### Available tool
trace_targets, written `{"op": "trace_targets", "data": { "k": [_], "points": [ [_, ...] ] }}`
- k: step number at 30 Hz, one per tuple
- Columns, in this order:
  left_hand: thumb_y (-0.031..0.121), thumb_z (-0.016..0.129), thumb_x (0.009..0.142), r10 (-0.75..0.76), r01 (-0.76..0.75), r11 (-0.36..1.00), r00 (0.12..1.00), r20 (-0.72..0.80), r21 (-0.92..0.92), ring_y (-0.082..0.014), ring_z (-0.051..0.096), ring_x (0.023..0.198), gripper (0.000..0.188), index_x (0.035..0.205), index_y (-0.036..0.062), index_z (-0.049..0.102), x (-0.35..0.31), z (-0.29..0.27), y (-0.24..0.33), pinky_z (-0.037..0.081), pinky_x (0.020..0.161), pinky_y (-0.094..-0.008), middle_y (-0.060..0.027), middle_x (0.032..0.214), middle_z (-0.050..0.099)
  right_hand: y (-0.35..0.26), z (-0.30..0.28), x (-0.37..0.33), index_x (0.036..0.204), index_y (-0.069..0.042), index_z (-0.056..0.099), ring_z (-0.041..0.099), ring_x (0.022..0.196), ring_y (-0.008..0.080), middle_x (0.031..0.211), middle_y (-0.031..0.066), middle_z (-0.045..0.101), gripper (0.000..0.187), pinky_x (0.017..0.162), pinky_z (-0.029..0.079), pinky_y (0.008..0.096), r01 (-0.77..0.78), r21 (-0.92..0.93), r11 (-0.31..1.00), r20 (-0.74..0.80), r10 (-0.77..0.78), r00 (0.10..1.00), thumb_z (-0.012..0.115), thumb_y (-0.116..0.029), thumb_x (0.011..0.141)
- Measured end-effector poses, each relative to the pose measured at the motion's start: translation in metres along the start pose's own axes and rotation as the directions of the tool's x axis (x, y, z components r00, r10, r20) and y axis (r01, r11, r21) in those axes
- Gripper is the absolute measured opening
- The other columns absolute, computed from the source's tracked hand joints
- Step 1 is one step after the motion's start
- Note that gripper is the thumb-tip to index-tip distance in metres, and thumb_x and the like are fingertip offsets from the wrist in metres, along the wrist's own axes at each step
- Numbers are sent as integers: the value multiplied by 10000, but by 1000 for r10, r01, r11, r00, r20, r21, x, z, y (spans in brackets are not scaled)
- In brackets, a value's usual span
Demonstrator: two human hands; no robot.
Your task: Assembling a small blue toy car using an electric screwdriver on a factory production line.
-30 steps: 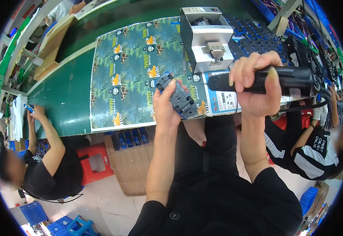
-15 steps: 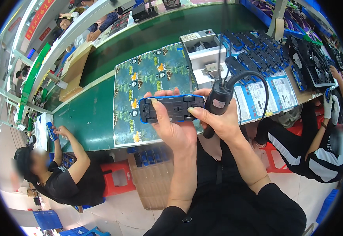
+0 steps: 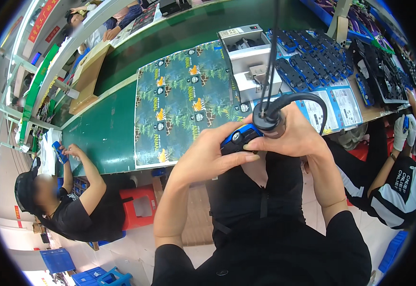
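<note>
My left hand (image 3: 205,155) is closed round a blue toy car (image 3: 239,137), tilted with one end showing; its black underside is mostly hidden now. My right hand (image 3: 298,136) is wrapped round a black corded electric screwdriver (image 3: 268,120), and its thumb presses on the same car. The screwdriver stands nearly end-on beside the car, so its tip is hidden. Both hands are close together in front of my body, at the near edge of the bench.
A patterned sheet (image 3: 179,109) covers part of the green bench (image 3: 100,138). Beyond my hands stand a white box-shaped device (image 3: 251,71), rows of blue-and-black cars (image 3: 313,62) and a bin of black parts (image 3: 382,76). Co-workers sit on both sides; the left one holds a blue car (image 3: 59,151).
The car has turned from underside-up and flat to tilted end-on, moving right and a little lower. My left hand has shifted its grip; the screwdriver has swung more upright.
</note>
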State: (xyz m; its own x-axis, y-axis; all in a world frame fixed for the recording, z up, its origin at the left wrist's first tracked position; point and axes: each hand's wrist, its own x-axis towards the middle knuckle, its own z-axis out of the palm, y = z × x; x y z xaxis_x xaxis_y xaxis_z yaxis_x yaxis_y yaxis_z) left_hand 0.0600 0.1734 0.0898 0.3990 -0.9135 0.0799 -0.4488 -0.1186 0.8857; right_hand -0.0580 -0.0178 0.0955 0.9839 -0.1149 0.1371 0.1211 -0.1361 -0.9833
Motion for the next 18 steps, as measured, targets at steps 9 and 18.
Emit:
{"op": "trace_targets", "data": {
  "k": [9,18],
  "points": [
    [201,748,865,-51,6,921,993,-105,-390,-80,593,819,412,1207,9,619,-2,31,-30,479,736,-246,-34,939,674,18,5,5,1032,15,674,639,845,113,896,53,673,434,764,518,260,-70,36,997,-99,74,992,892,-91,672],
    [153,708,897,-53,-99,877,953,-300,-470,-82,605,868,347,1195,-2,619,-5,58,-34,487,779,-243,-44,973,682,33,19,6,928,23,675,640,774,115,831,63,667,310,686,516,264,51,139,989,-228,-19,974,859,-110,718]
  ]
}}
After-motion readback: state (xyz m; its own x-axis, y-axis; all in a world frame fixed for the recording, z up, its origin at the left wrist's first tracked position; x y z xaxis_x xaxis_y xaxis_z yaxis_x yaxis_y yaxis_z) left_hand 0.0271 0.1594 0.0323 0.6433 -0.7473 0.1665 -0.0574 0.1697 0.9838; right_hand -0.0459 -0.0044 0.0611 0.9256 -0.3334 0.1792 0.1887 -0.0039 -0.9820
